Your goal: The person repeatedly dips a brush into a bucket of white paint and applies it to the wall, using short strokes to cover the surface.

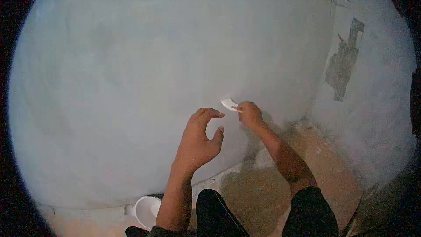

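Note:
My right hand (251,115) is closed around the handle of a paintbrush (229,104). The brush's white head points left and lies at or close to the pale wall (153,70); whether it touches cannot be made out. To the left of the brush, my left hand (200,137) is held up with thumb and fingers apart in a C shape, and nothing is in it. Beside my left forearm, a white bucket (144,210) stands on the floor, partly hidden by the arm.
A second wall (377,105) meets the first at a corner on the right and bears a dark grey patch (344,68). Below, the brownish floor (250,193) has damp-looking darker areas. My knees (217,213) in dark trousers are at the bottom.

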Demonstrator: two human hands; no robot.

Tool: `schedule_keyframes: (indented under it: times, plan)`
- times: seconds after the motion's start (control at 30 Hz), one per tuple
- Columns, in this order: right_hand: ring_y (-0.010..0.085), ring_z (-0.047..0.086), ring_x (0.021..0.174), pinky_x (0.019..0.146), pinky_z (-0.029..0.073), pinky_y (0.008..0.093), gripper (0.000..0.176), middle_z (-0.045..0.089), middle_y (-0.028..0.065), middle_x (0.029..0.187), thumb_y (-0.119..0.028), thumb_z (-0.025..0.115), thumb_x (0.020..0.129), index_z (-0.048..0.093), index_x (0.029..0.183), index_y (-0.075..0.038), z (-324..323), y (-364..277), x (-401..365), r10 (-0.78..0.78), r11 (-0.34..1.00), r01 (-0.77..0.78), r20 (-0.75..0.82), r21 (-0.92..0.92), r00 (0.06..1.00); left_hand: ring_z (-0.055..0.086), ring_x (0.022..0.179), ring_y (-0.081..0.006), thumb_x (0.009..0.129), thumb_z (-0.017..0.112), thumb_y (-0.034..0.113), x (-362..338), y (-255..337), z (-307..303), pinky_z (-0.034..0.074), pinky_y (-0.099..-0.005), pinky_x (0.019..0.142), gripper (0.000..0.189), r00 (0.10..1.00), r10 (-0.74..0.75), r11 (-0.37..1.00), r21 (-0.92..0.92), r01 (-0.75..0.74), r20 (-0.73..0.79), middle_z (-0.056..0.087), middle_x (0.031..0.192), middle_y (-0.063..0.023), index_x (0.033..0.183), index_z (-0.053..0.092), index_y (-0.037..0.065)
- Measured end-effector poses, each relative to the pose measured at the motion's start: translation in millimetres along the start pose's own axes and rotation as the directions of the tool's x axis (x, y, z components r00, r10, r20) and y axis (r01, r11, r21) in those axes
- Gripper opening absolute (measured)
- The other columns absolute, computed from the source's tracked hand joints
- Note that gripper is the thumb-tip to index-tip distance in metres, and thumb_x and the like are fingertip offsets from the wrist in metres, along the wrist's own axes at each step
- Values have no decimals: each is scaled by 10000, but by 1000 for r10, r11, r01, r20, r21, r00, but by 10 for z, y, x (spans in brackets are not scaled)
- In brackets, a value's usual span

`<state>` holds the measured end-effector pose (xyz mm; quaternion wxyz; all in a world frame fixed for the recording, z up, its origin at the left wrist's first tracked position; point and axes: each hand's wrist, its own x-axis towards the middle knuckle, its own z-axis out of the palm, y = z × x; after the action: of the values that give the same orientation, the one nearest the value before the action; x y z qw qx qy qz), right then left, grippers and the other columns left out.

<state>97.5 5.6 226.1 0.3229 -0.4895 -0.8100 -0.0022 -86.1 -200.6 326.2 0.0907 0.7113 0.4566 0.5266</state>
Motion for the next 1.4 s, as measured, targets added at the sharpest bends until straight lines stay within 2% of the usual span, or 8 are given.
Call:
schedule_keyframes:
  times: [0.07, 0.27, 0.47, 0.53, 0.83, 0.97, 1.13, 1.4]
  plan:
    - [339, 641, 862, 761, 504, 417, 237, 665, 167, 877, -100, 677, 719, 685, 955, -82, -418, -159, 256, 123, 983, -105, 117, -151, 985, 539, 1097, -358, 767, 622, 29, -46, -17, -13, 412, -413, 971, 272, 1000, 1, 1000, 15, -1, -2, 584, 1116, -174, 1038, 593, 32]
    - [320, 657, 854, 732, 513, 437, 188, 686, 115, 879, -127, 651, 744, 717, 919, -133, -1423, -635, 1172, 18, 988, -87, -459, -130, 888, 550, 1105, -346, 778, 645, 36, -40, 55, -80, 418, -411, 975, 272, 1000, -6, 999, 48, 6, -15, 593, 1118, -164, 1047, 602, 49]
    - [323, 665, 850, 728, 524, 438, 191, 694, 133, 901, -124, 629, 781, 724, 947, -130, -1723, -1024, 1273, 81, 996, -45, -616, 74, 783, 559, 1114, -335, 782, 659, 32, -35, 123, -170, 419, -407, 986, 282, 1000, -4, 999, 47, 5, -14, 600, 1129, -155, 1057, 609, 62]
    - [342, 654, 790, 710, 520, 458, 214, 672, 163, 866, -145, 558, 859, 689, 1011, -71, -1253, -714, 1258, -92, 995, 60, -556, -77, 826, 557, 1117, -336, 782, 657, 35, -47, 87, -150, 417, -407, 988, 283, 1000, -2, 999, 39, 2, -12, 601, 1130, -155, 1060, 609, 61]
    - [394, 624, 821, 734, 505, 470, 268, 646, 216, 875, -44, 551, 812, 654, 1059, -53, 251, -320, 106, 106, 989, -68, -304, 135, 947, 565, 1102, -333, 776, 661, 33, -240, -23, -141, 422, -397, 979, 283, 999, -37, 999, 31, 37, 11, 602, 1123, -159, 1053, 612, 58]
    - [385, 623, 874, 781, 502, 467, 226, 651, 200, 894, -59, 579, 791, 679, 991, -96, 352, -211, -143, 173, 985, -173, -23, 12, 985, 568, 1095, -331, 777, 659, 31, -296, -33, -141, 428, -390, 969, 279, 999, -32, 999, 9, 31, 17, 603, 1109, -160, 1050, 610, 60]
    - [321, 638, 897, 789, 505, 439, 177, 658, 134, 958, -103, 677, 738, 695, 914, -108, -419, -342, 204, 160, 977, -152, 41, -150, 986, 573, 1086, -330, 785, 651, 37, -361, 99, -180, 427, -394, 971, 263, 998, -53, 998, 18, 52, 20, 603, 1103, -151, 1044, 609, 60]
    - [317, 663, 783, 680, 526, 429, 127, 677, 117, 822, -128, 682, 734, 708, 858, -117, -1661, -789, 1232, -64, 985, -38, -562, -167, 825, 547, 1088, -348, 769, 632, 30, -326, 78, -202, 424, -399, 958, 264, 998, -64, 998, -2, 64, 16, 590, 1100, -166, 1032, 598, 31]
